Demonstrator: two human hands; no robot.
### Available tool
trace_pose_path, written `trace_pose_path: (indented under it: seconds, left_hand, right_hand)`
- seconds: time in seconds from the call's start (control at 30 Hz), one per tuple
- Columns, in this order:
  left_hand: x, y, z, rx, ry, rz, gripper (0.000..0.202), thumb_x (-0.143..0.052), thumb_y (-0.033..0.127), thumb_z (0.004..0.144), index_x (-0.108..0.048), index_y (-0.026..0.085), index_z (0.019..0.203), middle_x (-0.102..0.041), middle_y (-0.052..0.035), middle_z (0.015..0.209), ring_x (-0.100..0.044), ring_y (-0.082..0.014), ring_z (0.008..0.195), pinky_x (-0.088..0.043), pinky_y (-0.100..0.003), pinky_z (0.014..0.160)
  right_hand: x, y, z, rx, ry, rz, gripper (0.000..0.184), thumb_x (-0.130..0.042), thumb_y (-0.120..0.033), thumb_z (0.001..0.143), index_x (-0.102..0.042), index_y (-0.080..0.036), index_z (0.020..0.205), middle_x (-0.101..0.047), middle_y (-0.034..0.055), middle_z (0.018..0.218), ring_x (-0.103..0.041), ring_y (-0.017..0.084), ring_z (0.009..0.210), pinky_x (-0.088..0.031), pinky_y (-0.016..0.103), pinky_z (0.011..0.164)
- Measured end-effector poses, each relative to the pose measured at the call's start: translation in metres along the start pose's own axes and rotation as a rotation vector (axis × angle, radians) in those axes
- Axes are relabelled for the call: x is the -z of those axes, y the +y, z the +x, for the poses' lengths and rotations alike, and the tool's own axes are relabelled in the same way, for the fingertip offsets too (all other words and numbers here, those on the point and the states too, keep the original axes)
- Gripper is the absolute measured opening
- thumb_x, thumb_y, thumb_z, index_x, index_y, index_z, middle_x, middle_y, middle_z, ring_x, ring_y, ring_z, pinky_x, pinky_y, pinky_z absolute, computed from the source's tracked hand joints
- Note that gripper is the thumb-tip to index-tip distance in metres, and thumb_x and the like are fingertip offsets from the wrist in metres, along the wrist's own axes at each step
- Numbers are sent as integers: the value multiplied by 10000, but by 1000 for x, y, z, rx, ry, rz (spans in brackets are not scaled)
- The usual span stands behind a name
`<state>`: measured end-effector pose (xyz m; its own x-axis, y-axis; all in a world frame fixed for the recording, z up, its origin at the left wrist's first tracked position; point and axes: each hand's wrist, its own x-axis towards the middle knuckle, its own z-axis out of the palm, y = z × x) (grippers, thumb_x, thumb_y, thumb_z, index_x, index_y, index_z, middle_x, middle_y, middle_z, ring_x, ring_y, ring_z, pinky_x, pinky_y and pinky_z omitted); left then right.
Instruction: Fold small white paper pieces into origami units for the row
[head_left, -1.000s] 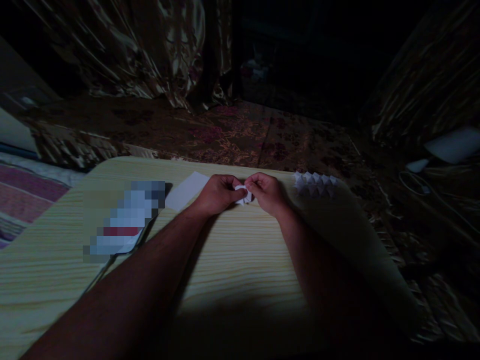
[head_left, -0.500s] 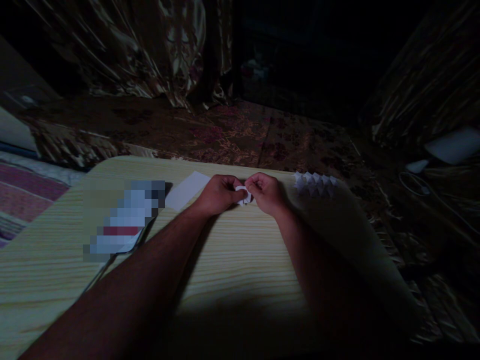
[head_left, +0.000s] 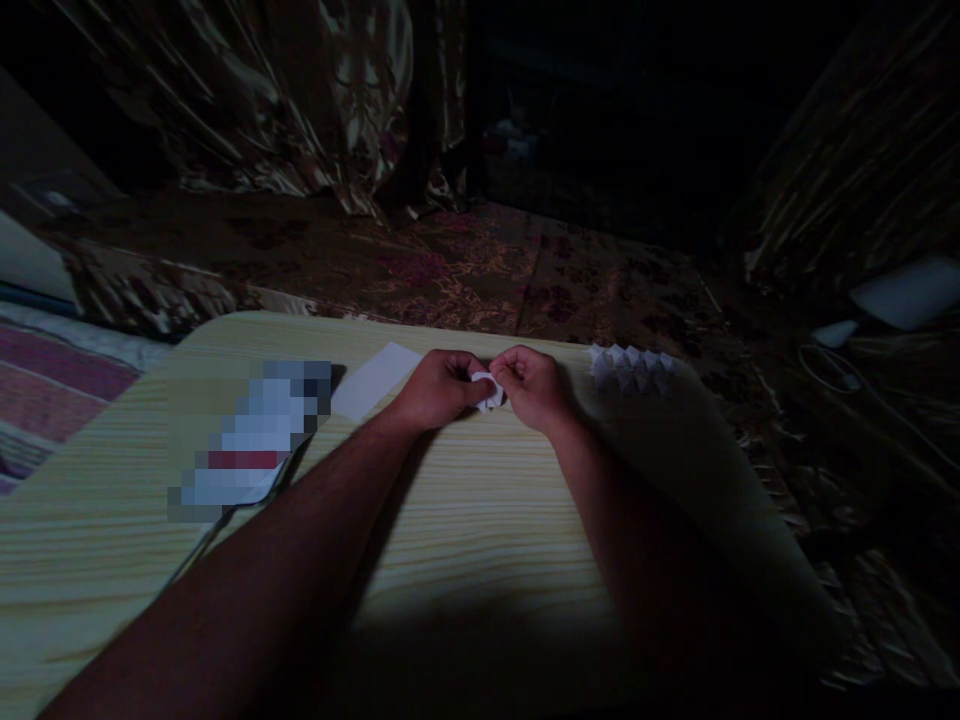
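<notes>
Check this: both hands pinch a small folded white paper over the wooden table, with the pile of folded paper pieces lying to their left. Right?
Not quite. The head view shows the pile of folded paper pieces lying to their right, beyond the right hand. The left hand and right hand do pinch the small folded white paper over the wooden table.

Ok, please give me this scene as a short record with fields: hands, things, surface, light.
left: left hand pinches the small folded white paper
right: right hand pinches the same paper from the other side
surface: light wooden table
things: flat white sheet beside the left hand; row of folded paper pieces at the table's far edge, past the right hand
light: dim room
</notes>
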<state>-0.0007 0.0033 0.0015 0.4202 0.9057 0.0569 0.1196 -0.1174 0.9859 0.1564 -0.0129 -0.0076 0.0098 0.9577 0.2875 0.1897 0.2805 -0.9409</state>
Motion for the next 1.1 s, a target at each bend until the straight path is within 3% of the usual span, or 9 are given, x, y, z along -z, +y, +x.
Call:
trace_pose_path:
  seconds: [0.47,0.9,1.1]
  left_hand:
    - [-1,3,-1,-13,7,-1,162,-695,259,638,-611,123,666,-595,-2,571,-483,-80,483,-371,-201,472]
    - [-2,1,-1,-30,73,62,215,-701,319,659,-630,122,707,-610,-7,580,-496,-91,486,-366,-208,469]
    - [-1,-2,0,-1,47,19,194,-690,295,661,-629,121,720,-619,-16,590,-502,-95,479,-368,-211,463]
  right_hand:
    - [-3,-1,1,-31,55,113,93,-635,-229,703,-611,-167,768,-656,16,726,-617,133,671,-481,256,624]
    - [-2,-3,0,-10,96,70,72,-630,-217,702,-603,-181,759,-617,-11,657,-572,115,609,-456,242,593]
    - [-3,-3,-1,-25,90,62,90,-635,-230,701,-606,-177,767,-614,-13,649,-567,112,592,-443,233,567]
